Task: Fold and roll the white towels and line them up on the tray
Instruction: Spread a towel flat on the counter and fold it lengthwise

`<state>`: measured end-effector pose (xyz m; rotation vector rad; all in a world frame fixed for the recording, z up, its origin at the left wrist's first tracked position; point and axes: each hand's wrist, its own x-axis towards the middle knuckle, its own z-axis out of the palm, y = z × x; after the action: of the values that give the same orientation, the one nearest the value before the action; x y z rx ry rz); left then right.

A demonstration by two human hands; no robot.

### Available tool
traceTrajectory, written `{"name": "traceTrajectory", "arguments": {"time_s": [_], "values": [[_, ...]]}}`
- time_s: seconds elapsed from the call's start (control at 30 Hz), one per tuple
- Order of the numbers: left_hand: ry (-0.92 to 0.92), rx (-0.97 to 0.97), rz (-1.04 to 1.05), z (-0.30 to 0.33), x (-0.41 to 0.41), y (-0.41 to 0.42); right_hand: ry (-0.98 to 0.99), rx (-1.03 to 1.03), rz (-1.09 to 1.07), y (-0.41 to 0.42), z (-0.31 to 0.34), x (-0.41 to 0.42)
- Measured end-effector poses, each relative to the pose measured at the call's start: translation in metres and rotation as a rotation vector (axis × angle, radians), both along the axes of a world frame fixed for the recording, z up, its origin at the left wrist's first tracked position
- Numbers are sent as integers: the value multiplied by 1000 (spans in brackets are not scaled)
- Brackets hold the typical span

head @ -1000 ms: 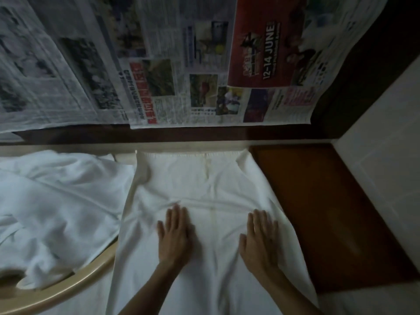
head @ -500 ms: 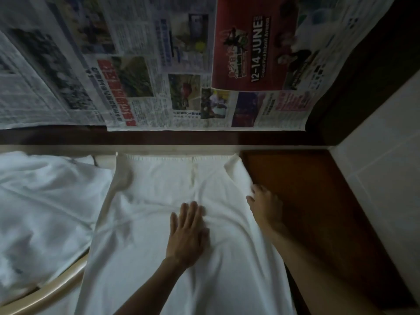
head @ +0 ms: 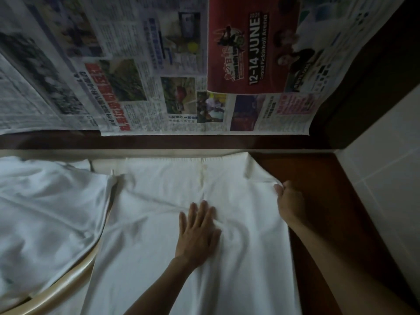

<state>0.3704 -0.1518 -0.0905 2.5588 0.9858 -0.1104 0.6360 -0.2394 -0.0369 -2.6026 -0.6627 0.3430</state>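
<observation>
At about 6 o'clock, nearest the camera, a white towel [head: 159, 258] lies spread flat over a wooden surface [head: 318, 223], running from the bottom edge of the view up toward 12 o'clock, where its hemmed far edge lies just short of a pale ledge [head: 68, 153]. The left hand [head: 197, 233] presses palm-down on the towel near its middle, the fingers straight and slightly spread, pointing toward 12 o'clock; the cloth bunches into small wrinkles just to the right of the thumb.

At about 2 o'clock from that hand, the right hand [head: 289, 200] sits at the towel's right edge with its fingers curled in, pinching the edge of the cloth, which lifts a little there. Its forearm runs down to the lower right corner across the bare wood.

At 9 o'clock, a heap of more white cloth [head: 45, 212] lies crumpled in a cream-coloured tray [head: 68, 283], of which only the curved rim shows. The spread towel's left edge lies just beside that rim; whether it overlaps it I cannot tell.

At 3 o'clock, a pale tiled wall [head: 386, 178] borders the wood. Farthest off, from 10 to 1 o'clock, sheets of newspaper [head: 159, 76] hang over a dark panel, one page carrying a red advertisement [head: 250, 48] reading "12-14 JUNE".
</observation>
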Motion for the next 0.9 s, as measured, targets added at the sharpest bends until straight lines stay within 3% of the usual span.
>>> {"name": "traceTrajectory", "arguments": {"time_s": [0.23, 0.47, 0.53, 0.6, 0.67, 0.73, 0.9], "values": [[-73, 92, 213, -12, -52, -3, 62, 218, 123, 25, 41, -33], [-50, 41, 233, -12, -71, 5, 327, 348, 133, 87, 81, -108], [-238, -80, 293, 0, -66, 4, 377, 382, 197, 111, 84, -134], [-564, -169, 372, 21, -70, -5, 440, 383, 262, 131, 82, -158], [-682, -202, 386, 38, -75, -17, 639, 329, 314, 144, 75, -174], [-652, -227, 465, 49, -80, -26, 893, 214, 337, 148, 62, -179], [-466, -292, 669, 49, -77, -27, 825, 50, 296, 138, 25, -158]]}}
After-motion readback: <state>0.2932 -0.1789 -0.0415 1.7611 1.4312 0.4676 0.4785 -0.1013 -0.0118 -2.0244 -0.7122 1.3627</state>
